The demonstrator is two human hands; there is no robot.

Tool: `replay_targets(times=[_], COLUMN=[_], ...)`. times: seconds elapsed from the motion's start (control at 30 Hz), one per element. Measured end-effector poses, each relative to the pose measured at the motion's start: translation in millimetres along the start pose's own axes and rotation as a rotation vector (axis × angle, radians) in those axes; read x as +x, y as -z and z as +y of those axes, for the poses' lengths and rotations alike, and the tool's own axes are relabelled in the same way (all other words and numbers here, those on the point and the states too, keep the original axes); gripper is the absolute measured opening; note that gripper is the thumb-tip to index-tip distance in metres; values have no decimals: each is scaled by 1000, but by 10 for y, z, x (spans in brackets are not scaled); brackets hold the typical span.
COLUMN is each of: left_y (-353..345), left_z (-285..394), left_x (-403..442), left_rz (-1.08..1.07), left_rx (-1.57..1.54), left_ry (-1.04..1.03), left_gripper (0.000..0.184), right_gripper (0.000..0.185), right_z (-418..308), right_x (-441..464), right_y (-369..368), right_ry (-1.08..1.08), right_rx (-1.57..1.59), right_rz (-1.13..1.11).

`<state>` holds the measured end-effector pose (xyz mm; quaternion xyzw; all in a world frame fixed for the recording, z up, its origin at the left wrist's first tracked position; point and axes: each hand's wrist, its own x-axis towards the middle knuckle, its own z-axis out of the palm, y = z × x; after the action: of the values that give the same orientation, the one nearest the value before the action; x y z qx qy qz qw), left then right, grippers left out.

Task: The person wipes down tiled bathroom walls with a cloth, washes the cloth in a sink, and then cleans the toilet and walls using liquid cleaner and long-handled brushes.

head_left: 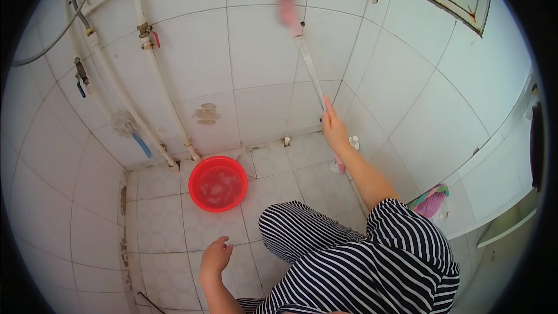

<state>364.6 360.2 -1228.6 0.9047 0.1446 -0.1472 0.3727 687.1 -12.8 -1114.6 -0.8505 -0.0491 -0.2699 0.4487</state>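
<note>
My right hand [335,131] is wrapped round the handle of a long-handled scrub brush [310,65]. The brush has a pale handle and a pink head, blurred by motion, which is up against the white tiled wall [261,46]. A pink handle end pokes out below my fist. My left hand [216,256] hangs over the floor at the lower left, holding nothing, with its fingers loosely bent and apart. In front of it on the floor stands a red basin [218,209] with foamy water inside.
Pale pipes [160,87] with valves run down the wall at the left, and a blue-handled brush [141,144] is by them. A pink and green cloth [431,201] hangs at the right. White bottles [354,142] stand in the corner behind my right arm.
</note>
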Motion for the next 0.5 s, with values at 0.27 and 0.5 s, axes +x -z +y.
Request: replay_targets(times=[0.27,0.5], left_y=[37,48], left_z=[33,87], left_x=[-71,-50], left_rz=[-6,-7], left_rx=[-11,-39], left_ry=[42,15], left_gripper=[40,41], right_gripper=[54,56], right_z=[-415,-881], right_x=[564,327], right_y=[46,-487], right_ry=[-63,84], right_rx=[80,-104], right_rz=[87,-60])
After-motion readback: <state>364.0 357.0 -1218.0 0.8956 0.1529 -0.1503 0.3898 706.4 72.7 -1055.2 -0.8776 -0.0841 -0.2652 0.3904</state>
